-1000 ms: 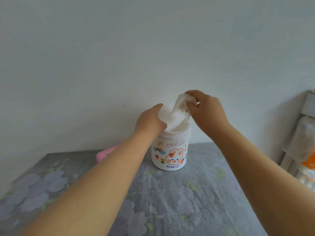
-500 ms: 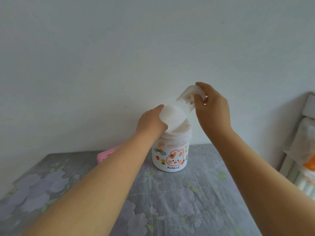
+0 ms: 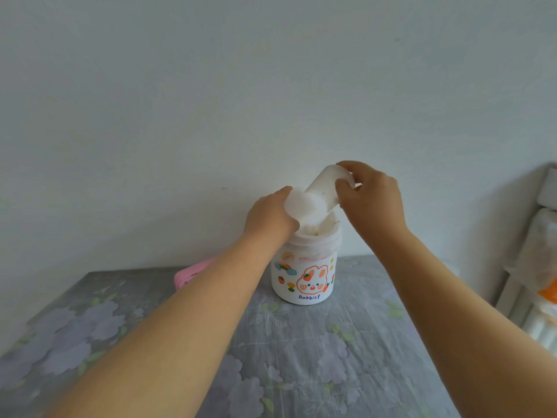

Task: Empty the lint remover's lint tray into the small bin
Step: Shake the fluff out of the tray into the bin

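A small white bin (image 3: 304, 285) with a rabbit print stands on the table by the wall. My left hand (image 3: 269, 217) grips its round white lid (image 3: 301, 205), tipped up at the bin's left rim. Over the open mouth, my right hand (image 3: 372, 196) holds the translucent white lint tray (image 3: 324, 188) by its upper end. The tray slants with its lower end pointing down into the bin. A pink lint remover (image 3: 193, 273) lies behind my left forearm, mostly hidden.
The table (image 3: 346, 357) wears a grey cloth with purple flowers and sits against a plain white wall. A white rack (image 3: 539, 285) holding plastic-wrapped items and something orange stands just off the table's right edge.
My right hand has lifted the lint tray up and to the right, out of the bin's mouth, so it now slants above the opening. My left hand stays on the lid.
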Motion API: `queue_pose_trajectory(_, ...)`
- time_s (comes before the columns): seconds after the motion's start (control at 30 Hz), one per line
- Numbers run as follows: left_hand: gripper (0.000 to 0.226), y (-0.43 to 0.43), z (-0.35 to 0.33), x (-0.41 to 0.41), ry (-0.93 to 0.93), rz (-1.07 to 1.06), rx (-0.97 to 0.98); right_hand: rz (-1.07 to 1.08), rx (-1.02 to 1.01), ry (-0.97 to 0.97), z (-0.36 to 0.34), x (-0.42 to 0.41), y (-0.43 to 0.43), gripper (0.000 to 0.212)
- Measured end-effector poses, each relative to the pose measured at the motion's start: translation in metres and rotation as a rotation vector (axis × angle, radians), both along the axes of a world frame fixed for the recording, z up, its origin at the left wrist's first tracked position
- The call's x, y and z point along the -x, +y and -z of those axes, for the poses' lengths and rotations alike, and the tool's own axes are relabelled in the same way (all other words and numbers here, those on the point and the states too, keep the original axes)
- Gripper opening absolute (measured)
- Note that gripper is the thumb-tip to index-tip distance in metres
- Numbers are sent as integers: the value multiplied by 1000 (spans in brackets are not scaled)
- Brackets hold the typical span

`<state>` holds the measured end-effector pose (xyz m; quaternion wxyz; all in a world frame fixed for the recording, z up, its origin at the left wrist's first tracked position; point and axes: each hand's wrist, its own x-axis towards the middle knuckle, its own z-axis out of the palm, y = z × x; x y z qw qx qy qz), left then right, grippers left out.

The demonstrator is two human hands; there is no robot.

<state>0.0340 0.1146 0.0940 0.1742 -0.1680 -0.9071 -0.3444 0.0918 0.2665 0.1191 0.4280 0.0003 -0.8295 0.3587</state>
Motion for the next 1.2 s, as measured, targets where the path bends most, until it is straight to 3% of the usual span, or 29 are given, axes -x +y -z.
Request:
queue_pose_trajectory(0.2,77,0,4,6,-70,-2,4,-14,20,-37,-3,-1,1,37)
queue_pose_trajectory(0.37,74,-4,3,8,-60,5,-66,-74,182,-54,-6,1,9,36)
queue_pose_trajectory(0.53,58,-11,0,1,136,86,-51,-177,470,-65,-5,3,19,32)
queue_pose_trajectory(0.67,21,-9,1,-9,433,49,172,-197,599,-37,-1,4,24,29)
queue_pose_trajectory(0.8,37,4,4,-20,706,93,422,-158,669,25,2,6,28,25)
queue_pose_trajectory(1.0,62,28,14,-18,367,132,644,-146,690,26,4,6,29,28)
queue_pose_trajectory(1.2,65,39,24,-16,289,122,692,-157,687,21,5,6,30,26)
